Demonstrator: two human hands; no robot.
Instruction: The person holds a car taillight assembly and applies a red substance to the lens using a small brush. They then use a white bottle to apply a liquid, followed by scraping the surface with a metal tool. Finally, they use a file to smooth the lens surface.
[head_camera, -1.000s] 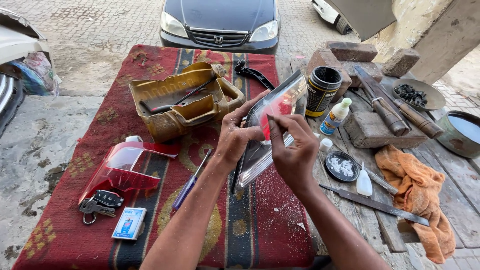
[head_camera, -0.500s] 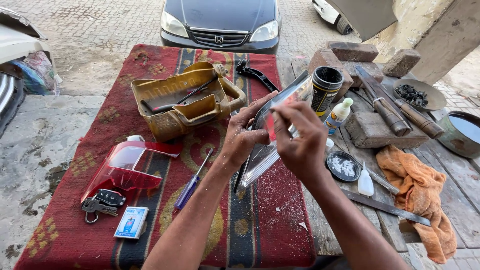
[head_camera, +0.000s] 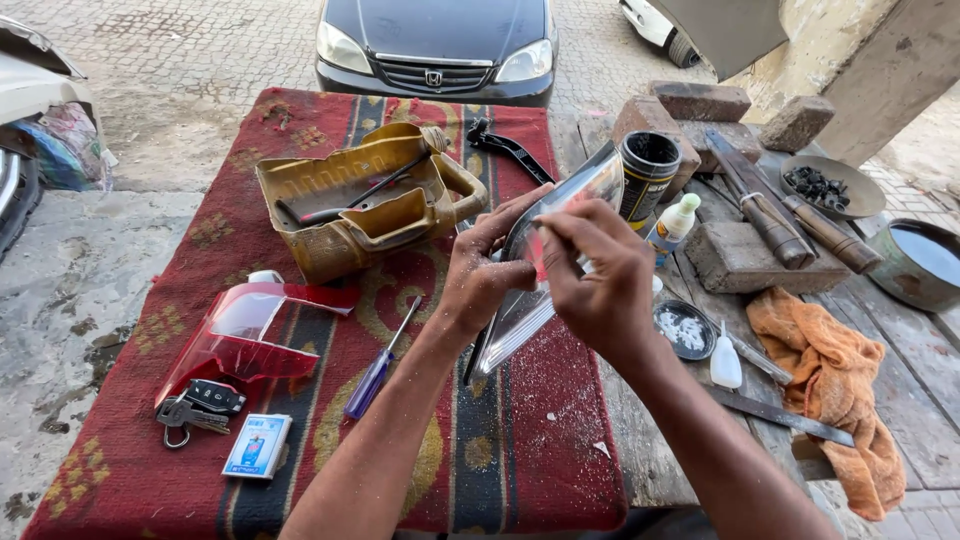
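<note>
A red rug (head_camera: 300, 440) covers the table outside, near one dark car (head_camera: 437, 45). The left hand (head_camera: 480, 275) grips the edge of one clear plastic light cover (head_camera: 520, 325), tilted above the rug, while the right hand (head_camera: 595, 275) pinches something small against it. It looks stiff, light and easy to crack, so hold its edges.

Two bare forearms and hands, seen from above

No sleeves, gloves, rings or watch are worn on the left hand (head_camera: 478, 275) or the right hand (head_camera: 598, 280); both arms are uncovered to the frame's lower edge, and fine pale dust is seen scattered on the knuckles and fingers.
</note>
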